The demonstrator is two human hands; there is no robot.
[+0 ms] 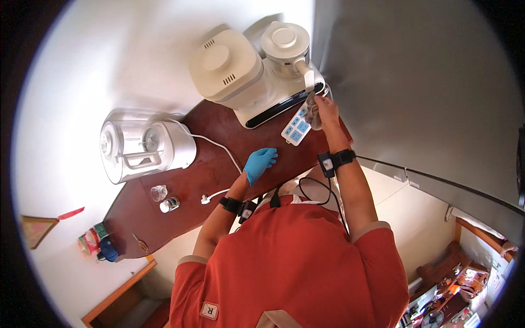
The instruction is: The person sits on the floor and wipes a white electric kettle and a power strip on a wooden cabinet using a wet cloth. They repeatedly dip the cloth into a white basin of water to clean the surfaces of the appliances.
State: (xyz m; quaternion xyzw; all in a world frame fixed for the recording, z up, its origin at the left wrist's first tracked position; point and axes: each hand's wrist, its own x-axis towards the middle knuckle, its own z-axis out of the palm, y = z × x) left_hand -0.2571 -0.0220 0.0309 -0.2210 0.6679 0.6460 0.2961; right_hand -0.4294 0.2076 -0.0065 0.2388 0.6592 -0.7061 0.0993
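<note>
My right hand (pixel 327 111), bare, pinches a crumpled grey-brown cloth (pixel 313 112). The cloth hangs against the far right end of a white power strip (pixel 296 129) with blue sockets. My left hand (pixel 260 164) wears a blue glove and is over the dark red tabletop (pixel 217 123), left of the strip. Its fingers are loosely bent, and I see nothing in them. Just beyond the strip stands a cream kitchen appliance (pixel 279 104) with a lidded bin-like body (pixel 225 67) and a lidded clear jug (pixel 285 69).
A white blender (pixel 180 143) with a clear jar stands at left. A white plug (pixel 206 199), a glass cup (pixel 158 192), a small jar (pixel 169 204) and scissors (pixel 141 244) lie on the tabletop. A grey appliance side (pixel 410 90) borders the right.
</note>
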